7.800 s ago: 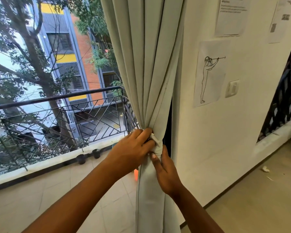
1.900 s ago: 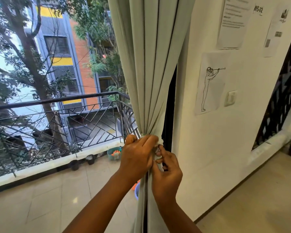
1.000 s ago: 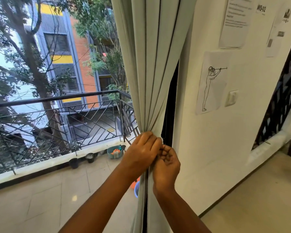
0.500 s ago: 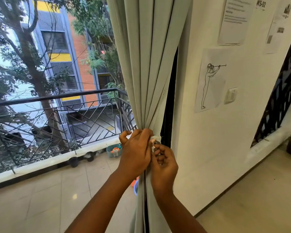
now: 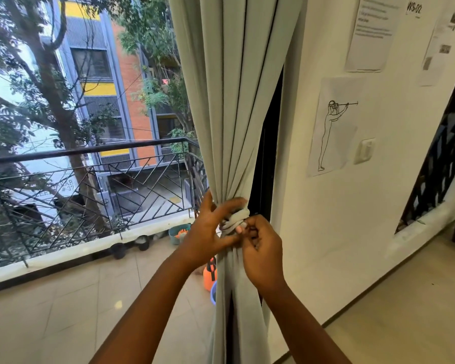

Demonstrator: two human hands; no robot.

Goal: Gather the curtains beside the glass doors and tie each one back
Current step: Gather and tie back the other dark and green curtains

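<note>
Head view: left hand (image 5: 208,232) and right hand (image 5: 260,252) pinch tie band (image 5: 235,219) round gathered curtain (image 5: 237,101); white wall (image 5: 326,219) just right, balcony railing (image 5: 90,177) beyond glass, tiled floor (image 5: 63,311).

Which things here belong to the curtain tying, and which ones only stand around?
Belong to the job:
curtain
tie-back strip
left hand
right hand

Just standing about:
drawing on the wall
wall switch
orange container
small dark pots

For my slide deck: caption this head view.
Both hands, left hand and right hand, knot a tie-back around the gathered grey curtain.
</note>
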